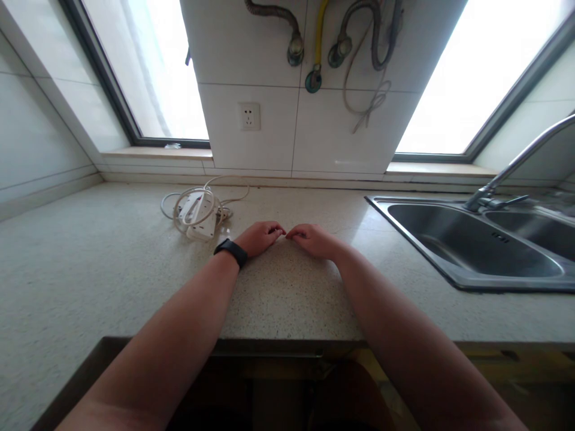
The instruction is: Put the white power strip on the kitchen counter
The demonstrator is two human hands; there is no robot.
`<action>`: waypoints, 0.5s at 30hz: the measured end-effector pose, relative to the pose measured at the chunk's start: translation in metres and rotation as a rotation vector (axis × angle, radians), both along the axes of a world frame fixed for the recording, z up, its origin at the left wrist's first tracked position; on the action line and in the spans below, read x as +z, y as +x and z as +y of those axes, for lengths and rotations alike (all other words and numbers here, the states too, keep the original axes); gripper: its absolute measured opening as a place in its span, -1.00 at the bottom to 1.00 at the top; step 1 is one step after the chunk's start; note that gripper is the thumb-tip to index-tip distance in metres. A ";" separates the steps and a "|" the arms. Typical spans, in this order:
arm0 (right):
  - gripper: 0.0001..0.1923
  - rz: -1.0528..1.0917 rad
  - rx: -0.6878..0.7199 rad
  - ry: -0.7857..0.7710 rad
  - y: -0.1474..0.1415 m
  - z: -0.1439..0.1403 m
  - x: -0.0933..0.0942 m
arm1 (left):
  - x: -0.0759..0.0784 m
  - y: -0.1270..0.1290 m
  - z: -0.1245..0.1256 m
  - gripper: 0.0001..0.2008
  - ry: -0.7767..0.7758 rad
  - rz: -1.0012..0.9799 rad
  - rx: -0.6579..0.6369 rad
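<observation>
My left hand (pixel 261 237) and my right hand (pixel 313 239) rest palm down on the speckled stone countertop (pixel 90 263), fingertips almost touching each other at the middle. The fingers of both are curled loosely and hold nothing. A black band (pixel 230 251) sits on my left wrist. Just left of my left hand lies a white power strip (pixel 197 212) with its cable coiled around it.
A steel double sink (pixel 471 248) with a curved tap (pixel 516 164) is set into the counter at the right. A wall socket (pixel 249 116) and several hoses (pixel 341 42) hang on the tiled pillar between two bright windows. The counter's front edge is open below my forearms.
</observation>
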State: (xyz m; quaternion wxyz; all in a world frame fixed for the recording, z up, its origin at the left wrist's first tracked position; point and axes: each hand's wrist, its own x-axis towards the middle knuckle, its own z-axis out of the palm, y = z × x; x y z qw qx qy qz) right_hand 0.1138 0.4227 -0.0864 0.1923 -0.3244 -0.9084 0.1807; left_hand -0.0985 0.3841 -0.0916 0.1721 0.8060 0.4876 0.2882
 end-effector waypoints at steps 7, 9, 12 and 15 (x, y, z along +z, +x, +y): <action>-0.70 -0.010 -0.002 0.001 0.000 0.000 0.000 | 0.002 0.001 -0.002 -0.67 -0.002 0.005 0.006; -0.70 -0.007 -0.003 0.001 0.000 0.000 0.000 | 0.003 0.001 -0.002 -0.67 -0.005 0.006 0.011; -0.71 -0.003 0.004 0.005 0.000 0.000 -0.001 | 0.002 0.001 -0.002 -0.67 -0.003 0.008 0.011; -0.71 0.001 0.012 0.005 0.000 0.001 -0.001 | 0.000 0.000 -0.001 -0.68 0.009 0.005 -0.007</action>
